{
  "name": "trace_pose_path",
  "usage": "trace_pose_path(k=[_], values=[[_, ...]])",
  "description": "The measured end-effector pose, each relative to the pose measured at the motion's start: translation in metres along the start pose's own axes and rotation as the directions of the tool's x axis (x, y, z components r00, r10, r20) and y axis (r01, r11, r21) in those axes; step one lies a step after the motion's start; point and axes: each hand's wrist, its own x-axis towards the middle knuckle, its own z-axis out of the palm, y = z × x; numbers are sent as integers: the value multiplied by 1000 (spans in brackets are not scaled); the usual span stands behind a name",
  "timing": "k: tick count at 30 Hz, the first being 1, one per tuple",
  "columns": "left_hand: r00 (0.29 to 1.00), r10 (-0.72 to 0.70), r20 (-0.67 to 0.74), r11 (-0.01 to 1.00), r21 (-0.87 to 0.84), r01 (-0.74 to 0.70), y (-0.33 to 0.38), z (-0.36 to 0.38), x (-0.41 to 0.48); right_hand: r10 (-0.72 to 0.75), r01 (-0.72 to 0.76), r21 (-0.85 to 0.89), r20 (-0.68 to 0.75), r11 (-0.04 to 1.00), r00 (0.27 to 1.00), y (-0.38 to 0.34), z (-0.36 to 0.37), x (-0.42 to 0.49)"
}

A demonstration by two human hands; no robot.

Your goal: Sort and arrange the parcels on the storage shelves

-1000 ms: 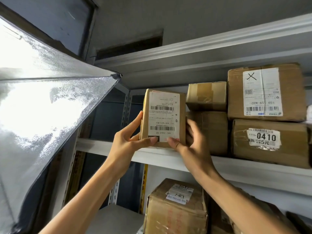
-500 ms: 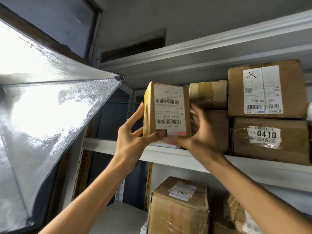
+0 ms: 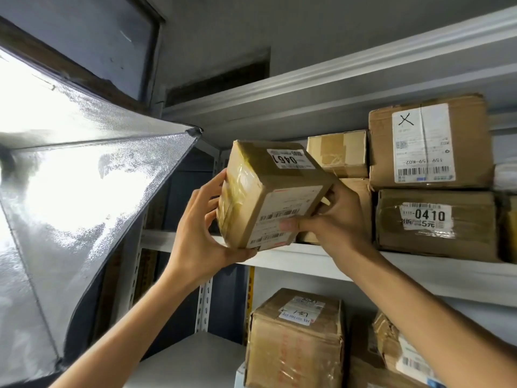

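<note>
1. Head view: parcel (image 3: 268, 191) is held tilted in both hands in front of the left end of the shelf (image 3: 419, 273). Its low corner is at the shelf lip; can't tell if it touches.
2. Left hand (image 3: 195, 236) grips the parcel. Its fingers (image 3: 215, 189) are spread on the taped left face and the thumb is hooked under the bottom front edge.
3. Right hand (image 3: 341, 222) grips it too. The thumb (image 3: 291, 226) presses the shipping-label face, and the other fingers wrap round the right side, mostly hidden.
4. So the parcel sits between the two palms, clamped from left and right, with the label face toward the camera and a number sticker on the upper face.
5. Handling guess: small stiff cardboard, likely light, since it is held high and tilted with fingertips only. The glossy tape on the left face looks slippery, so bare cardboard and edges are the better hold.
6. Best hold looks like opposite side faces, with one thumb under an edge for support. The corners look firm, with no visible crush.
7. Neighbours: small box (image 3: 338, 152) is stacked on another box just behind the right hand. X box (image 3: 428, 141) sits on 0410 box (image 3: 436, 222) further right.
8. A free slot looks open at the shelf's left end, beside that stack.
9. Lower box (image 3: 296, 340) sits on the shelf below. Silver reflector (image 3: 84, 191) fills the left side, near the left arm.
</note>
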Motion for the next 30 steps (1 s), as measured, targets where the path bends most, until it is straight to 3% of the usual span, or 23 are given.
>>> trace_pose_path(k=[7,11,13,15,17,20,23,26,30], values=[[985,-166,52,962,-210,174,2,3,2,-30,31,14,-66,999,997,-4,5,-3],[944,-282,169,883,-339,325,6,2,1,-3,5,29,-51,1000,999,-11,5,-6],[897,-398,192,768,-465,440,5,5,2,6,-6,7,23,1000,1000,-13,0,-7],[805,-550,221,580,-593,559,4,4,5,3,7,-63,154,998,988,-12,-1,-11],[753,-593,286,497,-606,621,3,2,7,-6,32,-126,203,992,979,-9,3,-14],[752,-567,336,516,-567,642,4,2,4,-52,67,-124,124,990,991,-5,8,-14],[832,-484,272,643,-534,549,14,5,8,-41,50,-101,90,994,995,-5,10,-12],[889,-422,178,762,-462,454,21,5,16,114,-124,199,58,972,992,-1,8,-11],[931,-327,162,878,-312,362,20,5,23,274,-263,535,61,803,960,6,8,-8]])
